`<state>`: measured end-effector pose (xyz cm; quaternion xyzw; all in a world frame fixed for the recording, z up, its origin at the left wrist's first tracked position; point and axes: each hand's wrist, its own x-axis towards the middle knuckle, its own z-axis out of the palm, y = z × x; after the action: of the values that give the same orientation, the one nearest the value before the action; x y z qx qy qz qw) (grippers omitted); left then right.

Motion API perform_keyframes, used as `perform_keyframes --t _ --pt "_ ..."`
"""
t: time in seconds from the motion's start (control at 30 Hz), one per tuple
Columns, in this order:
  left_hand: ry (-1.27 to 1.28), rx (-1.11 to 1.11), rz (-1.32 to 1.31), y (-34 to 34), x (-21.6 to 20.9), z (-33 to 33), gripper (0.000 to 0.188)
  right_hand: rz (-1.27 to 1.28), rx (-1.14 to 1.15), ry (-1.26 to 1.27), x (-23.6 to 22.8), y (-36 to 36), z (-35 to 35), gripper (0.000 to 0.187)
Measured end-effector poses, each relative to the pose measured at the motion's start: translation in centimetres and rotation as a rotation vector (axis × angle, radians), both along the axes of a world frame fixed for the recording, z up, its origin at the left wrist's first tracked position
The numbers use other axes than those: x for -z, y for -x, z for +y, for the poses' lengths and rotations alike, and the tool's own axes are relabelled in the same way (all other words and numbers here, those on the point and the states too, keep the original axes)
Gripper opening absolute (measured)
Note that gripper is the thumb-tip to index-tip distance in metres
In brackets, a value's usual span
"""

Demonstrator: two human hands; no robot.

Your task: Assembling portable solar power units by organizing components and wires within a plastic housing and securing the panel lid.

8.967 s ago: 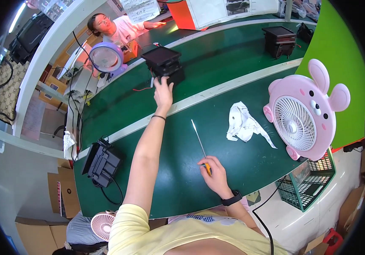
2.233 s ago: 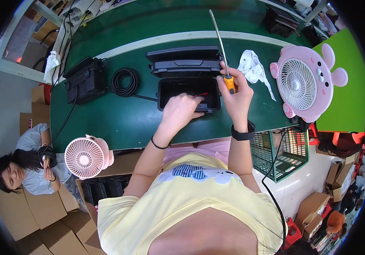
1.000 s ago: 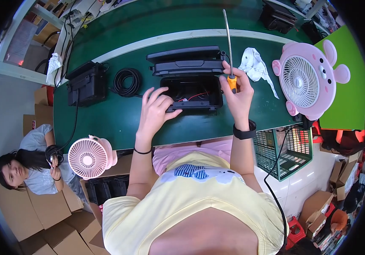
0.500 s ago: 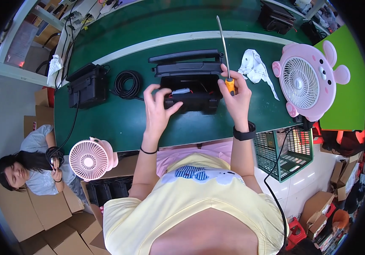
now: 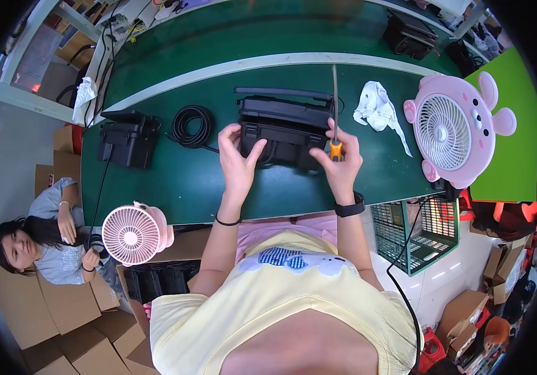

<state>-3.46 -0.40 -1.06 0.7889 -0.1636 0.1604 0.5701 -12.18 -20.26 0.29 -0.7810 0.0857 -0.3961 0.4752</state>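
In front of me on the green bench sits a black plastic box, its lid tilted over the top and its inside mostly out of sight. My left hand grips the box's left end, thumb along the front and fingers behind the edge. Beside the right end is my right hand, curled round the orange-yellow handle of a screwdriver. The shaft points away from me, and the thumb reaches toward the box's front corner. A coiled black cable lies left of the box, with one end running toward it.
A second black box stands at left. White cloth and a pink animal-shaped fan are at right; a small pink fan is at the near-left edge. Below right is a green crate. A person holds cable at left.
The box's lid has swung over the opening, hiding the inside. Both hands have come lower around the box's ends. The screwdriver now stands straighter and lower in my right hand.
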Motion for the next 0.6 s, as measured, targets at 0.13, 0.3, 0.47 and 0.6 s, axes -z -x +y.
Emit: perform_keyframes --t 0.13,0.3,0.47,0.6 --pt "-0.052 0.038 -0.034 -0.4 -0.7 0.1 0.051 -0.049 -0.014 0.093 2.3 0.7 0.5 0.049" --pt "0.066 0.084 0.073 -1.2 0.1 0.4 0.048 -0.022 0.014 0.077 2.5 0.4 1.0 0.043" --pt "0.127 0.112 0.070 -1.3 -0.9 0.1 0.059 -0.026 -0.010 0.050 1.9 0.0 0.5 0.039" --pt "-0.046 0.099 -0.050 -1.7 -2.3 0.3 0.066 -0.029 -0.029 0.011 1.8 -0.3 0.2 0.038"
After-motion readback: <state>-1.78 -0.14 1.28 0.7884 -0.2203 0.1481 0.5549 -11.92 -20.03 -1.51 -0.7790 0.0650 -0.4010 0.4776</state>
